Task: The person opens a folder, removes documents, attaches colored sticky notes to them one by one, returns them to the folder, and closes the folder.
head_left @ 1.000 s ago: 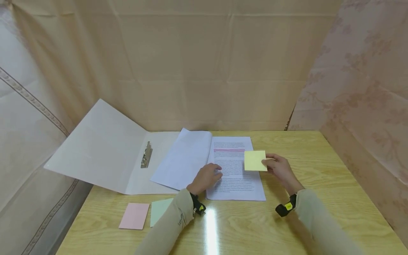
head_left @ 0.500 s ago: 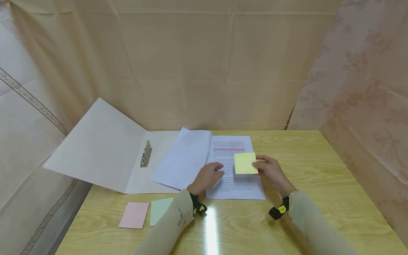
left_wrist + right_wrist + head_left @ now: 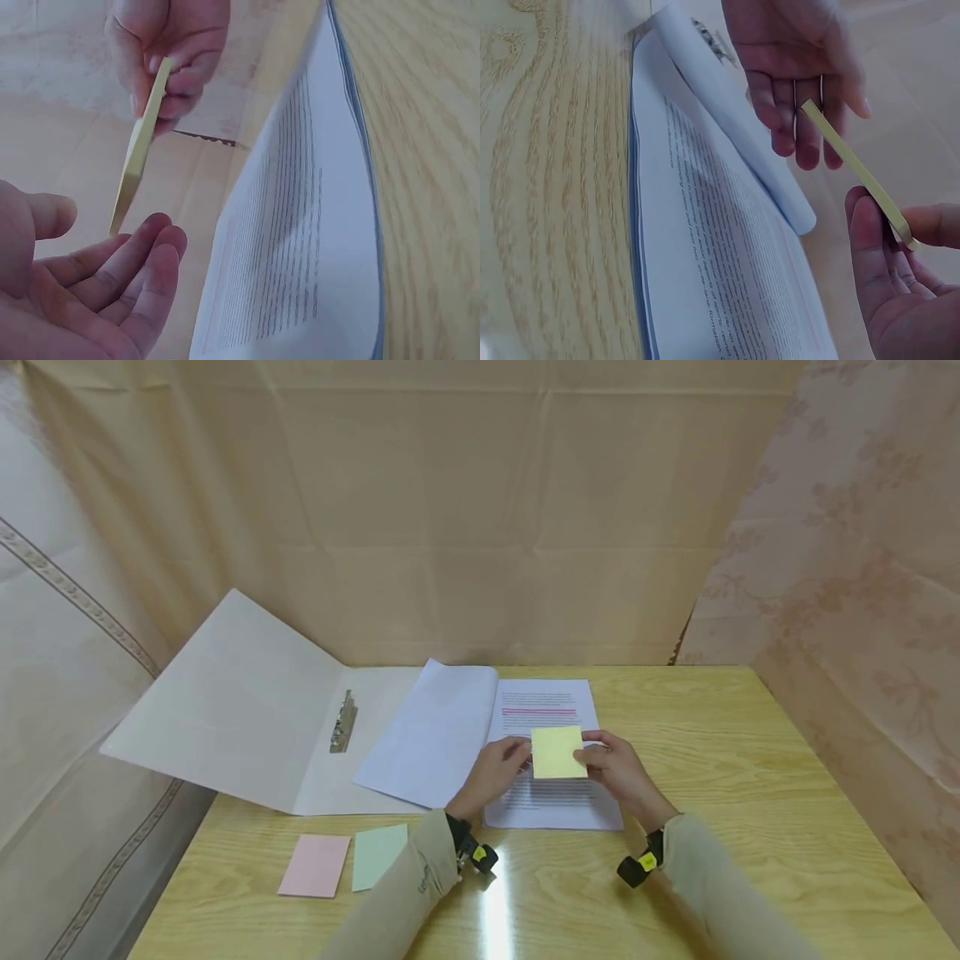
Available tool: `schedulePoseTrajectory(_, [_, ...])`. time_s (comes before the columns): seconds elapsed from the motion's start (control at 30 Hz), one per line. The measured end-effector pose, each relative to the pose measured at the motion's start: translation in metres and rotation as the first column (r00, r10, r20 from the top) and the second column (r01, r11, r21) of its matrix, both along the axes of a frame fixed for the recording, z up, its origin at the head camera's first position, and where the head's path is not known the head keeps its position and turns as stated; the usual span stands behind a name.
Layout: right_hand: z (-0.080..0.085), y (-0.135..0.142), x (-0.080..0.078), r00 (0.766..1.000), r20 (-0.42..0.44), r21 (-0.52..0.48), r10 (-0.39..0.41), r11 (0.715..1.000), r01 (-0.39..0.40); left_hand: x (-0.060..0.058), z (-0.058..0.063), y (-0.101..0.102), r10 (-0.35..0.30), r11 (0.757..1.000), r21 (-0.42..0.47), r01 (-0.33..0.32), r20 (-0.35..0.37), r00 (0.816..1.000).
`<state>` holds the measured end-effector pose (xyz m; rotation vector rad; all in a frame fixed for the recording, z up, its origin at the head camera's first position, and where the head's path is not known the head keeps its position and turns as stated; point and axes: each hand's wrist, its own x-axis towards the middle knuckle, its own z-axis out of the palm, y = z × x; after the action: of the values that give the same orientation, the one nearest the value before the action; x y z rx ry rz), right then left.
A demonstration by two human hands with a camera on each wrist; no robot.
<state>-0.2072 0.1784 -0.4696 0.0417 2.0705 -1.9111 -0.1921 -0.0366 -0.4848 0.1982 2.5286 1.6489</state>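
Note:
My right hand (image 3: 618,772) pinches a pad of yellow sticky notes (image 3: 557,752) by its right edge, thumb on top and fingers beneath. The pad is held above the printed page (image 3: 551,806), edge-on in both wrist views. My left hand (image 3: 491,772) is at the pad's left edge; in the left wrist view its fingers (image 3: 154,281) are loosely bent and the thumb stands apart, with the pad's near end between thumb and fingers. The printed page carries a pink highlighted line near its top. Its turned-over sheets (image 3: 442,735) lie curled to the left.
An open white binder (image 3: 232,710) with a metal clip (image 3: 343,722) lies at the left, its cover raised. A pink sticky-note pad (image 3: 315,866) and a green one (image 3: 378,856) lie near the table's front, beside my left forearm. Beige cloth hangs behind the table (image 3: 712,760).
My right hand has carried the yellow pad leftward over the page, up to my left hand. The left hand has shifted slightly right and up. Binder and other pads stay put.

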Motion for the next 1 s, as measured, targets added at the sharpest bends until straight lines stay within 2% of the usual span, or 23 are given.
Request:
schedulePoseTrajectory(0.23, [-0.001,-0.008,0.003,1.000,0.019,0.032,-0.012,0.999,0.011,0.004,0.003,0.007,0.084,0.992,0.083,-0.093,0.110,0.990])
schedulePoseTrajectory(0.4, [-0.002,-0.013,0.005,0.999,-0.009,0.049,-0.030,0.998,0.031,0.003,0.001,0.010,0.129,0.975,0.155,-0.159,0.190,0.973])
schedulePoseTrajectory(0.5, [-0.003,-0.016,0.006,0.998,-0.042,0.084,-0.050,0.995,0.053,0.003,0.001,0.011,0.146,0.964,0.188,-0.186,0.206,0.968])
schedulePoseTrajectory(0.63, [-0.004,-0.017,0.007,0.994,-0.098,0.119,-0.049,0.991,0.060,0.003,0.001,0.012,0.158,0.954,0.221,-0.204,0.210,0.965])
schedulePoseTrajectory(0.83, [-0.005,-0.021,0.009,0.988,-0.154,0.177,0.020,0.984,0.008,0.004,0.001,0.012,0.161,0.952,0.216,-0.217,0.249,0.955])
schedulePoseTrajectory(1.0, [-0.006,-0.024,0.011,0.982,-0.175,0.208,0.064,0.978,-0.027,0.004,0.001,0.012,0.139,0.951,0.235,-0.203,0.264,0.955])
